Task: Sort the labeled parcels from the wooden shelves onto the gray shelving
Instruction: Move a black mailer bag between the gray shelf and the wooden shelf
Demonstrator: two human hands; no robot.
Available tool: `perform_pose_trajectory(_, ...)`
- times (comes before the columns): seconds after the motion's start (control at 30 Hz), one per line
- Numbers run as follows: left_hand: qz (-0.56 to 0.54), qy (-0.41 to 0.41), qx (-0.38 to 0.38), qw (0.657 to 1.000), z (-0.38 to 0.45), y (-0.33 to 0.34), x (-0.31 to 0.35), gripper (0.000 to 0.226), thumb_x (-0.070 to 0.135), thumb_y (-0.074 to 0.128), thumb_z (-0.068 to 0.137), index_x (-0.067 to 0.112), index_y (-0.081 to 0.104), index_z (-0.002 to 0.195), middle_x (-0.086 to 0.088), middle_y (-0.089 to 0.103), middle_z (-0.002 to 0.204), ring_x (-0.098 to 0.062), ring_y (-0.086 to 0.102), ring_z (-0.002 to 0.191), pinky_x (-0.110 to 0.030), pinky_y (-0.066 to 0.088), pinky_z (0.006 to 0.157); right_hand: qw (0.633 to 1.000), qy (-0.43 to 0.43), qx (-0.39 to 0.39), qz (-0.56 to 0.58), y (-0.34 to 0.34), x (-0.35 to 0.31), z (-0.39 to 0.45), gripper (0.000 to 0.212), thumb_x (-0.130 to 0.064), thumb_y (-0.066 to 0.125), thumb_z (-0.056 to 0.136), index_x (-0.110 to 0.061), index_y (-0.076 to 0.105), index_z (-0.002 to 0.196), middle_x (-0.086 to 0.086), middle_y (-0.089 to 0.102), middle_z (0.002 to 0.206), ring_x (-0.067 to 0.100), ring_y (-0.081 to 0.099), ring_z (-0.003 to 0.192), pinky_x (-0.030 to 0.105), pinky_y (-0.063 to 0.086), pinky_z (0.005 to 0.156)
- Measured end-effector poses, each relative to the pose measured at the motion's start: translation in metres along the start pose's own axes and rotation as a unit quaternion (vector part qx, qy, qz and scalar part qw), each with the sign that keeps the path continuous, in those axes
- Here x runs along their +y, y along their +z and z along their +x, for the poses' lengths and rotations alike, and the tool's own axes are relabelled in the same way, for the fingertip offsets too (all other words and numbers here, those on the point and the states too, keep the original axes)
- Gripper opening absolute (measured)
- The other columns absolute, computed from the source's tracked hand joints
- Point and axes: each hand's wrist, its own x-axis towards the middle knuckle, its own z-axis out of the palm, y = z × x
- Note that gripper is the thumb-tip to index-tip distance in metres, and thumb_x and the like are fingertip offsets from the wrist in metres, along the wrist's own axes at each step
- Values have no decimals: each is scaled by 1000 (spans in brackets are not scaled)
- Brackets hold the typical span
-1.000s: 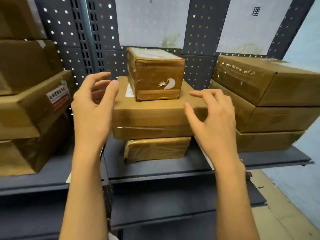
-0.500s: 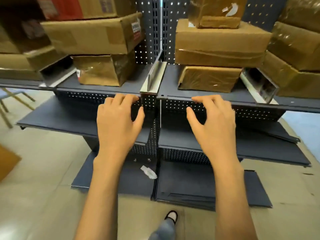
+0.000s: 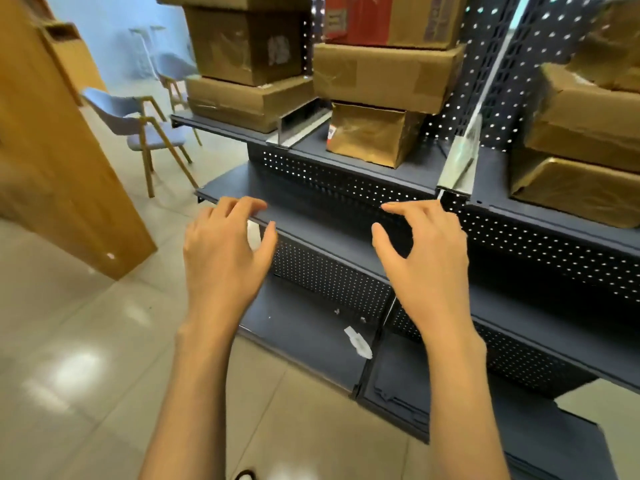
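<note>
Hovering before the gray shelving (image 3: 311, 233), left hand (image 3: 221, 251) and right hand (image 3: 426, 258) grips loose, empty

I count two hands, my left hand (image 3: 225, 258) and right hand (image 3: 424, 268), both empty with fingers loosely spread. On the gray shelving (image 3: 332, 233) I can make out three shelf levels, and two metal dividers (image 3: 459, 161) stand on the top one. The cardboard parcels (image 3: 388, 76) number about nine that I can see: two in the left stack, three in the middle stack, one of them red-printed (image 3: 360, 19), and roughly four at the right, where blur makes the count unsure. One wooden unit (image 3: 62, 161) stands at left. Two chairs (image 3: 138, 126) stand behind it. One scrap of white paper (image 3: 358, 342) lies on the bottom shelf.
</note>
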Motion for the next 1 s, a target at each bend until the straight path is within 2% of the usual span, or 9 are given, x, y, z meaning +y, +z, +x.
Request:
perform_pose_trajectory(0.17, 13, -66, 41, 997, 15, -46, -89, 20, 25, 65, 88, 15, 67, 106, -5, 67, 103, -28, 59, 95, -39, 44, 80, 997, -61, -27, 24, 66, -80, 24, 28, -30, 61, 91, -21, 63, 118, 0, 58, 112, 21, 49, 105, 24, 24, 88)
perform_pose_trajectory(0.27, 51, -95, 69, 992, 28, -84, -152, 21, 24, 67, 87, 13, 68, 105, -7, 67, 101, -29, 59, 93, -42, 45, 80, 993, -103, -45, 41, 119, -143, 36, 28, -29, 62, 90, -19, 64, 117, 2, 59, 111, 23, 50, 103, 28, 29, 86)
perform_pose_trajectory(0.5, 137, -175, 100, 970, 28, -169, -296, 22, 27, 65, 88, 14, 66, 105, -6, 65, 100, -27, 58, 92, -36, 39, 78, 972, -181, -96, 117, 237, -289, 36, 25, -27, 64, 88, -18, 67, 112, 6, 61, 108, 28, 54, 99, 41, 39, 84)
perform_pose_trajectory(0.63, 165, -216, 120, 955, 22, -206, -357, 25, 30, 59, 87, 14, 65, 104, -6, 65, 100, -29, 58, 93, -42, 44, 80, 956, -212, -145, 144, 291, -360, 32, 27, -29, 62, 91, -19, 65, 116, 3, 60, 112, 24, 50, 109, 37, 37, 92)
perform_pose_trajectory(0.9, 217, -271, 140, 927, 30, -250, -469, 32, 34, 54, 87, 13, 65, 108, -6, 65, 104, -28, 57, 96, -39, 42, 81, 920, -272, -197, 201, 402, -473, 36, 27, -32, 61, 92, -19, 65, 115, 2, 60, 112, 23, 51, 109, 40, 40, 93)
perform_pose_trajectory(1.0, 245, -279, 148, 917, 47, -262, -523, 31, 33, 54, 87, 13, 66, 108, -6, 65, 102, -29, 57, 95, -41, 42, 82, 910, -291, -198, 220, 452, -515, 48, 26, -31, 62, 91, -19, 66, 114, 1, 61, 109, 21, 50, 107, 33, 36, 91)
